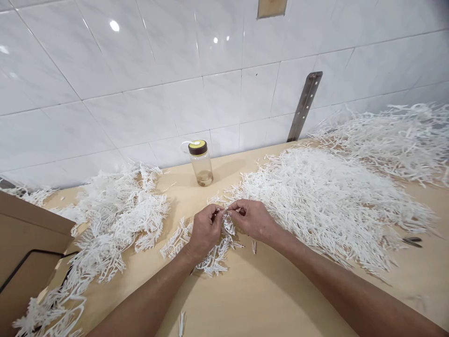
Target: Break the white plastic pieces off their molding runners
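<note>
A pale wooden table (266,299) runs along a white tiled wall (140,93). A broad heap of white plastic strips (326,196) covers its right side, a smaller heap (115,220) lies at left beside a cardboard box (24,243). A clear bottle (201,163) with a yellow-topped lid stands near the wall. At centre, my left hand (204,230) and right hand (253,218) meet, fingers pinched on one white comb-like piece (228,220) above a small cluster (210,255)

A small workshop: heaps of white plastic sprue pieces (326,196) cover the wooden tabletop (266,290) below a white-tiled wall (140,93).
</note>
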`<state>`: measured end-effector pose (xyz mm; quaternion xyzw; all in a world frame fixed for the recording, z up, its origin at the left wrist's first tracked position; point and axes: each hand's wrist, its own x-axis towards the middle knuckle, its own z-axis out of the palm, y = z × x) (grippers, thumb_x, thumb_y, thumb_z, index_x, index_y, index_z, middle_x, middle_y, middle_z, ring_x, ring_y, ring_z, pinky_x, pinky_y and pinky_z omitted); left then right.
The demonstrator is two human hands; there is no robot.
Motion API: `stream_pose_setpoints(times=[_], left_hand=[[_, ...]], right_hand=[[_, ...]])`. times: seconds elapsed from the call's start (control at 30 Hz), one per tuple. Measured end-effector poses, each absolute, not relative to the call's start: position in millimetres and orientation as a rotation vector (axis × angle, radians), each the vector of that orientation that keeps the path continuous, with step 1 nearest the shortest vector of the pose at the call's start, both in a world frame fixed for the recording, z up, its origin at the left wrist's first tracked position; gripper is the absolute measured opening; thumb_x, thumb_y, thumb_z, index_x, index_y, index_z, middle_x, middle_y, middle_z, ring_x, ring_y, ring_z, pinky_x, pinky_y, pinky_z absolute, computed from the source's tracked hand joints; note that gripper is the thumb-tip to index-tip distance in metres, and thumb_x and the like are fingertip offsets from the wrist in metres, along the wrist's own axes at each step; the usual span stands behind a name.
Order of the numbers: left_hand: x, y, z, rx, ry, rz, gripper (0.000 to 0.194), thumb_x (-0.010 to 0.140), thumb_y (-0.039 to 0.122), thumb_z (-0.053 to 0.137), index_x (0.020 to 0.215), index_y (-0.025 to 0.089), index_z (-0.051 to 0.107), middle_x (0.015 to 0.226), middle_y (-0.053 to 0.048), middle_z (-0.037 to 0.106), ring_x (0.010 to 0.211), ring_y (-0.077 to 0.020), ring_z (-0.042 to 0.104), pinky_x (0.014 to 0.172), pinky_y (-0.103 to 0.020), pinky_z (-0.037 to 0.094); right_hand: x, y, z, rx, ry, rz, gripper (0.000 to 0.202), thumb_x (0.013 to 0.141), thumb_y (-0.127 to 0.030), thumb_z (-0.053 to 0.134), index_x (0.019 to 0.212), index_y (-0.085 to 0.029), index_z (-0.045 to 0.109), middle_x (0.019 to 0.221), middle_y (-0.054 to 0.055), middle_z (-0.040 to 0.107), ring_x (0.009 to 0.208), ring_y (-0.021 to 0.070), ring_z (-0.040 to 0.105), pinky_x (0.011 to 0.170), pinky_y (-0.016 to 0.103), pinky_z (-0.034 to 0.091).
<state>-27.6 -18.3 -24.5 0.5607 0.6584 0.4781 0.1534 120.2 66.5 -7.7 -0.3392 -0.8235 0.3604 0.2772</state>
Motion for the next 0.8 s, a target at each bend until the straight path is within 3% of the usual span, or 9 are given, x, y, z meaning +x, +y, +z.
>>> stream_pose_setpoints(times=[0.27, 0.5, 0.63, 0.8], left_hand=[[-27.1, -17.9, -21.0, 1.581, 1.873, 1.329, 0.022, 0.09, 0.034, 0.055, 0.086, 0.017, 0.068, 0.072, -0.001, 0.065, 0.063, -0.0129, 0.055, 0.06, -0.023, 0.042], [-26.9, -16.2, -19.2, 1.477, 1.826, 1.265, 0.027, 0.087, 0.035, 0.053, 0.066, 0.018, 0.052, 0.058, 0.004, 0.044, 0.054, -0.0103, 0.039, 0.052, -0.022, 0.032], [-29.6, -15.4, -19.0, 1.508, 1.772, 1.261, 0.026, 0.087, 0.033, 0.051, 0.066, 0.019, 0.046, 0.059, 0.005, 0.04, 0.056, -0.0106, 0.037, 0.053, -0.022, 0.031], [-29.0, -19.2, -13.2, 1.559, 1.59, 1.12, 0.025, 0.087, 0.03, 0.049, 0.065, 0.019, 0.045, 0.058, 0.005, 0.04, 0.055, -0.0102, 0.038, 0.053, -0.022, 0.032]], right_hand=[[117.7, 63.1, -16.6, -0.73, -2.269, 0.583, 0.015, 0.087, -0.012, 0.053, 0.08, -0.018, 0.065, 0.075, 0.002, 0.067, 0.067, 0.0144, 0.059, 0.065, 0.027, 0.042], [116.5, 61.4, -20.4, -0.719, -2.264, 0.523, 0.012, 0.088, -0.011, 0.053, 0.08, -0.018, 0.058, 0.075, 0.001, 0.063, 0.064, 0.0134, 0.055, 0.062, 0.025, 0.04], [115.6, 61.1, -23.7, -0.708, -2.27, 0.507, 0.013, 0.085, -0.009, 0.054, 0.077, -0.019, 0.056, 0.073, 0.0, 0.061, 0.062, 0.0124, 0.052, 0.06, 0.024, 0.038], [113.2, 68.8, -29.2, -0.748, -2.304, 0.418, 0.018, 0.091, -0.01, 0.046, 0.078, -0.018, 0.056, 0.076, 0.004, 0.063, 0.064, 0.0139, 0.053, 0.061, 0.025, 0.039]])
